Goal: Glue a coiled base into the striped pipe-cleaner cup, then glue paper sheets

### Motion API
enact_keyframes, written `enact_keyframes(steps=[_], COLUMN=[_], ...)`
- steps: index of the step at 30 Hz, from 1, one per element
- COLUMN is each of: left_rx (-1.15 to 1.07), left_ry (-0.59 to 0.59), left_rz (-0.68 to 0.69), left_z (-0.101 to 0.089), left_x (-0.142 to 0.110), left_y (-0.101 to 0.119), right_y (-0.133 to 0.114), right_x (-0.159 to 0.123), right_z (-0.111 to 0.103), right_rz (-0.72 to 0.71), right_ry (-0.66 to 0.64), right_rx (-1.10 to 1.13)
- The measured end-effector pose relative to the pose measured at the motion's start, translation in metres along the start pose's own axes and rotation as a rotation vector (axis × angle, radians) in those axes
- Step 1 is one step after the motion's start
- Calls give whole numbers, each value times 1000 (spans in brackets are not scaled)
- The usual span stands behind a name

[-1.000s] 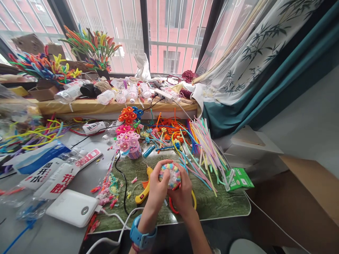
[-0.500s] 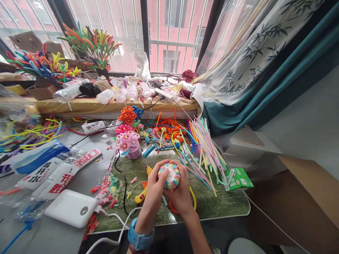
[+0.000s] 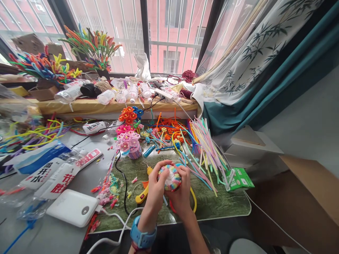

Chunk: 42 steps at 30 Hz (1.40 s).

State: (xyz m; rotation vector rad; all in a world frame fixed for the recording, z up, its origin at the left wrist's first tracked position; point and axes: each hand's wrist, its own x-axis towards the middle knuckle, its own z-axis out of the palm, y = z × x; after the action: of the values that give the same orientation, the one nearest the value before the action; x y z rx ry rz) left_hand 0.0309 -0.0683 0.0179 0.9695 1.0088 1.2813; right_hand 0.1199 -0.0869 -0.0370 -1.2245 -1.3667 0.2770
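Between my two hands is a small round pot-like piece, wrapped in pastel pipe cleaners with white stuffing showing at its top. My left hand is closed around its left side, the thumb lying near the white middle. My right hand grips the right side and underneath, its fingertips bent over the rim. Just left of my left hand lies a yellow glue gun, partly hidden by the hand. A yellow pipe cleaner loop lies beside my right hand.
Pipe cleaner flowers stand in a striped pot behind my hands. A bundle of pastel pipe cleaners lies to the right, near a green box. At left are a white power bank, its cable and plastic bottles.
My right fingers have shifted and now bend over the rim of the round piece. A bit of blue shows behind it. The view has moved very slightly.
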Motion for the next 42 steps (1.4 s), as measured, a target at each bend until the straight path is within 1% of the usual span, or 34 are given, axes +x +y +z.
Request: enact_keyframes(steps=[5, 7, 9, 13, 16, 18, 21, 23, 25, 26, 28, 31, 33, 42], left_rx=[-18, -39, -46, -5, 40, 62, 53, 29, 5, 2, 32, 107, 118, 127], left_ry=[54, 52, 20, -54, -107, -124, -125, -142, -155, -156, -150, -125, -96, -42], left_rz=[-2, -8, 0, 47, 5, -8, -6, -6, 16, 31, 49, 48, 52, 80], left_z=[3, 3, 2, -7, -12, -14, -15, -16, -17, -17, -15, -10, -6, 0], left_x=[0, 0, 1, 1, 1, 1, 3, 5, 7, 8, 7, 4, 1, -2], left_y=[2, 3, 3, 0, -3, -3, 1, 3, 4, 4, 4, 4, 4, 7], right_y=[0, 1, 1, -3, -6, -8, -9, -7, -6, -5, -3, -2, -2, 0], right_x=[0, 0, 0, 3, 6, 7, 8, 10, 13, 14, 15, 14, 12, 11], right_z=[2, 2, 3, 6, 8, 7, 0, -7, -12, -14, -14, -8, -4, 2], right_rz=[-46, -46, -30, 60, 109, 149, 201, 186, 129, 97, 50, 21, 2, -48], right_ry=[29, 24, 40, 111, 126, 83, -64, -170, -219, -215, -161, -62, -22, 26], right_rx=[-9, -14, -23, -30, -19, 26, 144, 165, 118, 86, 33, -8, -18, -64])
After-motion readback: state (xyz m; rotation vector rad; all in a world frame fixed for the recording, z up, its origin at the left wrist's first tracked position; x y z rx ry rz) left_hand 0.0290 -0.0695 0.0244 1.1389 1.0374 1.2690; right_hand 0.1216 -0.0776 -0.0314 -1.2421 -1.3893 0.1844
